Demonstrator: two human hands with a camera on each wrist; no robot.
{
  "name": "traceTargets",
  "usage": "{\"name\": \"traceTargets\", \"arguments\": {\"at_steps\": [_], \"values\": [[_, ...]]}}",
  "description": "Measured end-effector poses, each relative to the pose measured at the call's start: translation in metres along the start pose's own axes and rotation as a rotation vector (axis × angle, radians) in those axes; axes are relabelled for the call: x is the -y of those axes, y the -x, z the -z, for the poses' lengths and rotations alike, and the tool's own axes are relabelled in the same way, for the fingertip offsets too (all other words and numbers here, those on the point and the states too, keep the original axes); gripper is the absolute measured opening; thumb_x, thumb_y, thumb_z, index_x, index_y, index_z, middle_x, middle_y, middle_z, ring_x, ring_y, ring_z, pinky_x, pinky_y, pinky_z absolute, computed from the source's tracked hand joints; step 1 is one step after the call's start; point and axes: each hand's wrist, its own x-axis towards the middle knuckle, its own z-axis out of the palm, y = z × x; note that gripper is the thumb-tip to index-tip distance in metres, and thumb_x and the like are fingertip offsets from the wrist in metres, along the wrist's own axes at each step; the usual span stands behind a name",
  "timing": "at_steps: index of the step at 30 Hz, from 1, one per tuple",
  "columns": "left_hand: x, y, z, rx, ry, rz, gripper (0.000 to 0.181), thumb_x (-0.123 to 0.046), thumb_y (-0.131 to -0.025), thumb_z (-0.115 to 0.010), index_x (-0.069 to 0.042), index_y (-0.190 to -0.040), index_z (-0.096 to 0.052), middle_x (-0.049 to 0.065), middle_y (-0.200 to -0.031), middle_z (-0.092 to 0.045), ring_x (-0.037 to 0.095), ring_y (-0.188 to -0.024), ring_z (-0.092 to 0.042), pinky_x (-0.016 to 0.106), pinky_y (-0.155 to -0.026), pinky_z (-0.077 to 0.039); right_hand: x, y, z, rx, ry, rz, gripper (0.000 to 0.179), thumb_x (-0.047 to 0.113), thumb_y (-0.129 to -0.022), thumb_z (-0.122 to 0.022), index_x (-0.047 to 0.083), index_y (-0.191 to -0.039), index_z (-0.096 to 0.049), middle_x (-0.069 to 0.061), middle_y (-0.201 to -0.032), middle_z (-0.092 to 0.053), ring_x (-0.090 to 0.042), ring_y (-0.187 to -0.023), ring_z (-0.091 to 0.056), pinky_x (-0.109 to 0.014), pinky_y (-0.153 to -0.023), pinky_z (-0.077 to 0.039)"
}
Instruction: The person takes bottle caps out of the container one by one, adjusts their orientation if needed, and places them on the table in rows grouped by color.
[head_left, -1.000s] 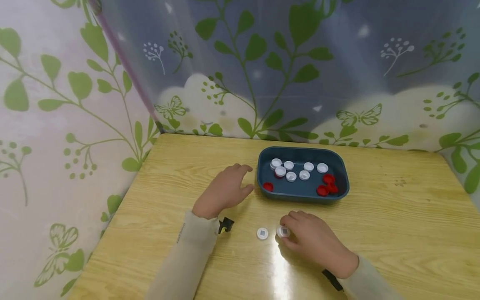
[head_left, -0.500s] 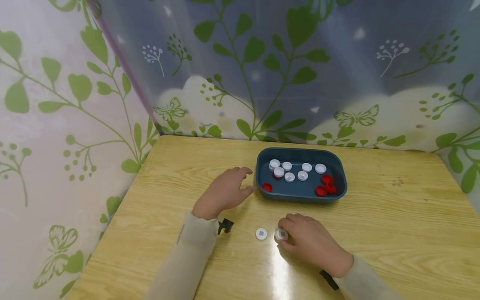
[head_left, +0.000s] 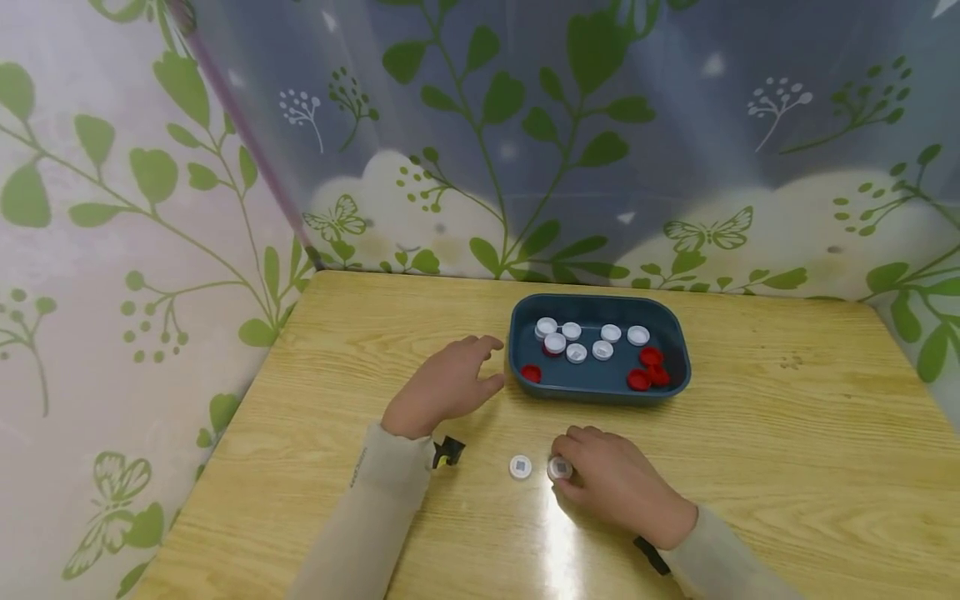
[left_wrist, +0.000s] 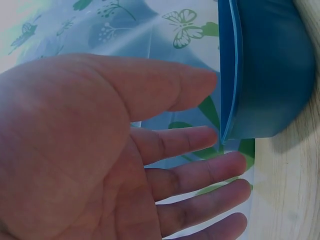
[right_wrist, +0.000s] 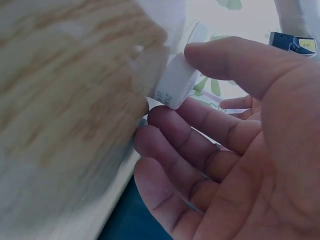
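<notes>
In the head view my right hand point(head_left: 615, 479) pinches a white bottle cap point(head_left: 559, 468) by its rim, close over the wooden table. The right wrist view has this white cap point(right_wrist: 176, 82) between thumb and index finger, with small print on its side. A second white bottle cap point(head_left: 521, 467) lies flat just left of it, a square code on top. My left hand point(head_left: 447, 386) is held beside the left end of the blue tray point(head_left: 600, 395), holding nothing. Its fingers are spread and nearly straight in the left wrist view, the fingertips point(left_wrist: 202, 136) close to the tray's rim.
Several white caps point(head_left: 576, 353) and red caps point(head_left: 651, 357) lie loose inside the tray. Behind the wooden table point(head_left: 787, 433) hangs a leaf-patterned cloth point(head_left: 450, 192), with another patterned wall at the left. Dark straps with small devices sit on both wrists.
The cap in my right hand has shifted slightly left, a little closer to the cap on the table. My left hand stays by the tray; the head view has drifted slightly.
</notes>
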Motion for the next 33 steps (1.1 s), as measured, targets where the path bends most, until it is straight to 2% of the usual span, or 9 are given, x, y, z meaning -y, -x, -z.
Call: {"name": "traceTargets", "arguments": {"at_steps": [7,10,13,17,20,23,25,29,33], "values": [[0.006,-0.001,-0.003,0.029,-0.052,-0.116,0.048,-0.033,-0.105,-0.059,-0.021,-0.151,-0.055,0.008,-0.147,-0.055,0.025,-0.131,-0.056,0.044,-0.108,-0.047,0.002,-0.004,0.002,0.041,0.005,0.010,0.016,0.025,-0.087,-0.080,0.018,-0.097,-0.070,0.011,-0.089,-0.058,-0.009,-0.080,-0.055,-0.032,-0.070,-0.052],[0.008,-0.001,-0.003,0.038,-0.078,-0.149,0.044,-0.032,-0.105,-0.060,-0.021,-0.148,-0.059,0.009,-0.150,-0.053,0.027,-0.136,-0.052,0.045,-0.111,-0.045,0.005,-0.011,0.016,0.084,0.000,0.019,0.021,0.030,-0.091,-0.077,0.015,-0.105,-0.072,0.007,-0.095,-0.063,-0.011,-0.084,-0.060,-0.035,-0.074,-0.054],[0.008,-0.003,-0.004,0.045,-0.081,-0.183,0.041,-0.030,-0.105,-0.061,-0.019,-0.144,-0.064,0.011,-0.153,-0.051,0.030,-0.141,-0.048,0.047,-0.113,-0.042,0.004,-0.021,0.045,0.091,0.029,0.046,0.027,0.033,-0.093,-0.076,0.012,-0.110,-0.073,0.003,-0.101,-0.067,-0.015,-0.088,-0.064,-0.037,-0.075,-0.056],[0.007,-0.005,-0.005,0.061,-0.075,-0.225,0.038,-0.029,-0.105,-0.062,-0.017,-0.140,-0.067,0.013,-0.154,-0.050,0.031,-0.142,-0.047,0.048,-0.114,-0.042,-0.005,-0.044,0.100,0.040,0.083,0.096,0.025,0.033,-0.093,-0.078,0.015,-0.109,-0.074,0.004,-0.101,-0.068,-0.012,-0.083,-0.063,-0.033,-0.069,-0.055],[0.007,-0.005,-0.004,0.070,-0.080,-0.245,0.037,-0.028,-0.105,-0.061,-0.016,-0.140,-0.067,0.014,-0.153,-0.052,0.030,-0.140,-0.049,0.047,-0.113,-0.042,-0.017,-0.073,0.139,0.030,0.065,0.086,0.019,0.030,-0.095,-0.076,0.016,-0.109,-0.073,0.004,-0.101,-0.067,-0.012,-0.084,-0.062,-0.035,-0.073,-0.054],[0.004,-0.004,-0.005,0.080,-0.085,-0.237,0.037,-0.029,-0.106,-0.061,-0.017,-0.140,-0.067,0.012,-0.151,-0.053,0.029,-0.140,-0.049,0.046,-0.113,-0.042,-0.032,-0.105,0.160,0.093,0.066,0.024,0.017,0.027,-0.097,-0.073,0.015,-0.108,-0.071,0.002,-0.099,-0.064,-0.016,-0.083,-0.059,-0.037,-0.073,-0.051],[0.002,-0.004,-0.006,0.083,-0.086,-0.227,0.037,-0.029,-0.105,-0.061,-0.017,-0.140,-0.067,0.011,-0.151,-0.054,0.028,-0.140,-0.049,0.045,-0.113,-0.042,-0.045,-0.121,0.158,0.177,0.096,-0.012,0.018,0.025,-0.097,-0.073,0.012,-0.109,-0.070,-0.001,-0.100,-0.065,-0.019,-0.082,-0.059,-0.039,-0.073,-0.051],[0.000,-0.003,-0.008,0.081,-0.083,-0.237,0.037,-0.029,-0.105,-0.061,-0.017,-0.140,-0.067,0.012,-0.151,-0.054,0.029,-0.141,-0.048,0.045,-0.113,-0.042,-0.074,-0.137,0.133,0.380,0.172,-0.046,0.024,0.023,-0.097,-0.074,0.007,-0.113,-0.069,-0.006,-0.106,-0.068,-0.019,-0.081,-0.059,-0.041,-0.076,-0.052],[0.000,-0.001,-0.006,0.086,-0.071,-0.234,0.037,-0.029,-0.106,-0.061,-0.017,-0.140,-0.067,0.013,-0.152,-0.053,0.031,-0.144,-0.045,0.046,-0.114,-0.041,-0.094,-0.138,0.107,0.478,0.213,-0.040,0.029,0.019,-0.095,-0.076,0.003,-0.117,-0.068,-0.010,-0.109,-0.070,-0.024,-0.091,-0.065,-0.046,-0.083,-0.055]]}}
